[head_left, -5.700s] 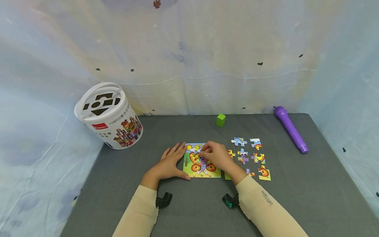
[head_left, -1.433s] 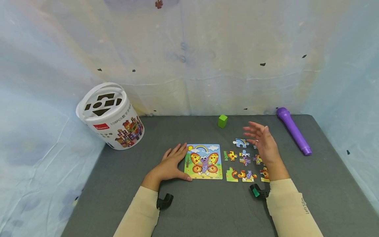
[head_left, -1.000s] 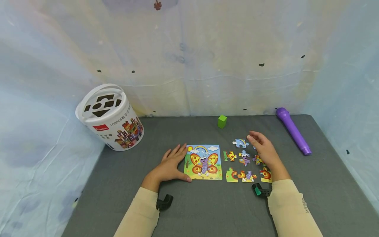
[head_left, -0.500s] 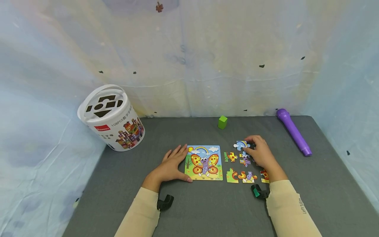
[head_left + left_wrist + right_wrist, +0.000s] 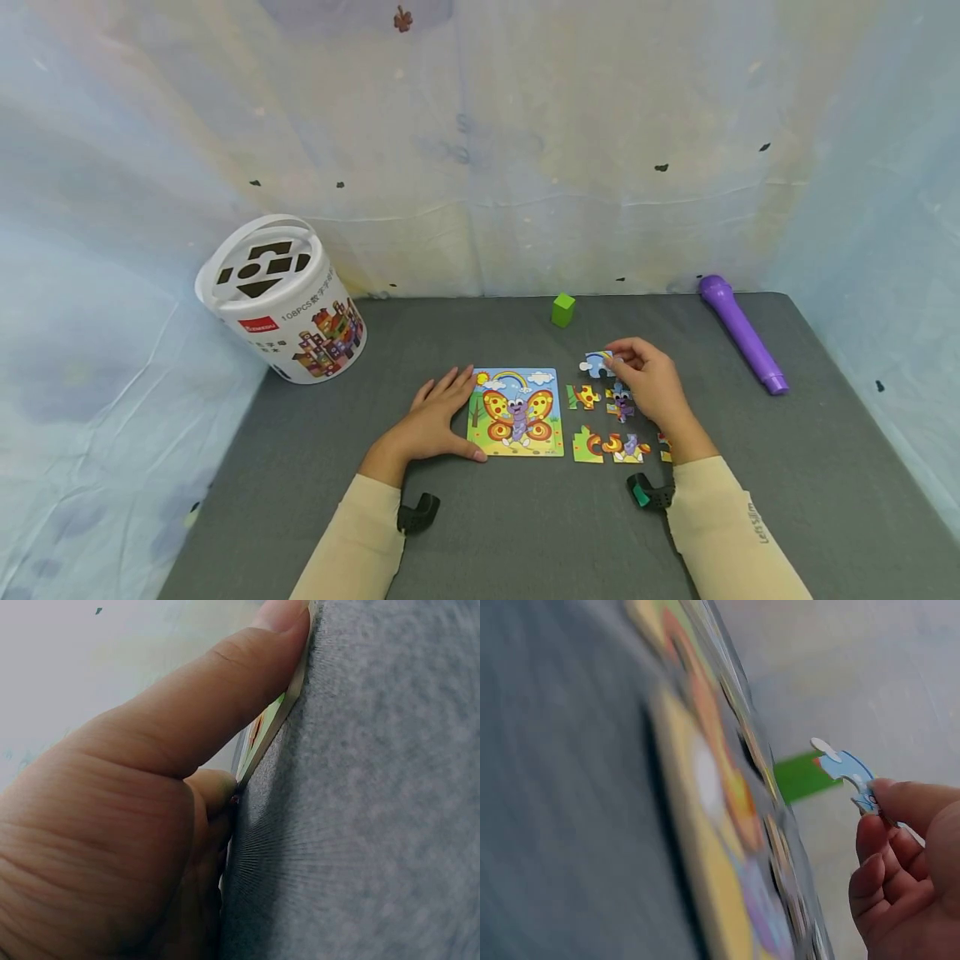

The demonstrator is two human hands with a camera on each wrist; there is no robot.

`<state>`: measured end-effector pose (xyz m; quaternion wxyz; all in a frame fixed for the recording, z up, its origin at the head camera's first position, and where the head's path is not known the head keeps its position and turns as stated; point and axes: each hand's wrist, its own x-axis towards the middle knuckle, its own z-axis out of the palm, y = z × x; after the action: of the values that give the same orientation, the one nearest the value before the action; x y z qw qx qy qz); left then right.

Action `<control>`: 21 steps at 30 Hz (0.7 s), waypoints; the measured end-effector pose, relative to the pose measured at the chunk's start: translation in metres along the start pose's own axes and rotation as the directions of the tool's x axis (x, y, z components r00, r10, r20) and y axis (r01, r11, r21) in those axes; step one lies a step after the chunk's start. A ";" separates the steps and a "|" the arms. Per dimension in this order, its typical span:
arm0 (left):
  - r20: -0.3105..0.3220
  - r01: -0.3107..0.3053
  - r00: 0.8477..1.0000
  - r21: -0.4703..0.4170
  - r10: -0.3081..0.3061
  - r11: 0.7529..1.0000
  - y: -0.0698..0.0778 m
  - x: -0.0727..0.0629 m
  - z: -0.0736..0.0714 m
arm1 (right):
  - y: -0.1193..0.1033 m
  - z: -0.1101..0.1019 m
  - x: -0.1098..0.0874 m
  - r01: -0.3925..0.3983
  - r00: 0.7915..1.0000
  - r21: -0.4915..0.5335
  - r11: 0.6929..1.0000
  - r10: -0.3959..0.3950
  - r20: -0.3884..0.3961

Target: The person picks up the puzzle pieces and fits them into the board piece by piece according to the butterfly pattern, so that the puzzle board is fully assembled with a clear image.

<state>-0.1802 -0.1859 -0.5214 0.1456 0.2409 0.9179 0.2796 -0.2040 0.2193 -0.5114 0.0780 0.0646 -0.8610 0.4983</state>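
A square butterfly picture board (image 5: 517,437) lies flat on the table in the head view. Along its left side rests my left hand (image 5: 427,432), thumb at the lower corner and fingers spread toward the upper one. In the left wrist view the thumb of the left hand (image 5: 112,825) lies over the board's edge (image 5: 274,727). My right hand (image 5: 651,385) pinches a blue rainbow jigsaw piece (image 5: 595,363) between thumb and fingers. The right wrist view shows that jigsaw piece (image 5: 841,766) raised off the table. Closer to me lie a yellow-wing piece (image 5: 587,397) and a purple face piece (image 5: 619,403).
A bottom row holds a green corner piece (image 5: 587,446), a body piece (image 5: 630,450) and one partly hidden by the wrist (image 5: 665,448). Farther back are a green block (image 5: 562,310), a purple toy microphone (image 5: 742,333) and a white block bucket (image 5: 285,304).
My right hand has gone from over the board to the loose pieces, taken the rainbow piece, and shifted it slightly left. The left hand stays at the board's side.
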 end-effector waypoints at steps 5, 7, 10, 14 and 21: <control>-0.003 -0.004 1.000 0.002 0.004 1.000 0.000 0.000 0.000 | -0.015 0.017 -0.004 -0.017 0.998 0.127 0.992 0.008 0.069; -0.002 -0.005 1.000 0.004 0.005 1.000 0.000 0.000 0.000 | -0.019 0.025 -0.007 -0.024 0.995 0.173 0.985 0.007 0.102; -0.001 -0.005 1.000 0.008 0.005 1.000 0.000 0.000 0.000 | -0.025 0.039 -0.010 -0.031 0.989 0.226 0.974 -0.003 0.146; -0.001 -0.008 1.000 0.009 0.008 1.000 0.000 0.000 0.000 | -0.035 0.059 -0.015 -0.061 0.982 0.270 0.961 0.010 0.187; 0.001 -0.012 1.000 0.004 0.012 1.000 0.000 0.000 0.000 | -0.047 0.085 -0.022 -0.114 0.975 0.353 0.929 0.037 0.217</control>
<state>-0.1804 -0.1858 -0.5220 0.1438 0.2466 0.9170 0.2785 -0.1797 0.1232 -0.5178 -0.0445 0.0961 -0.7592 0.6422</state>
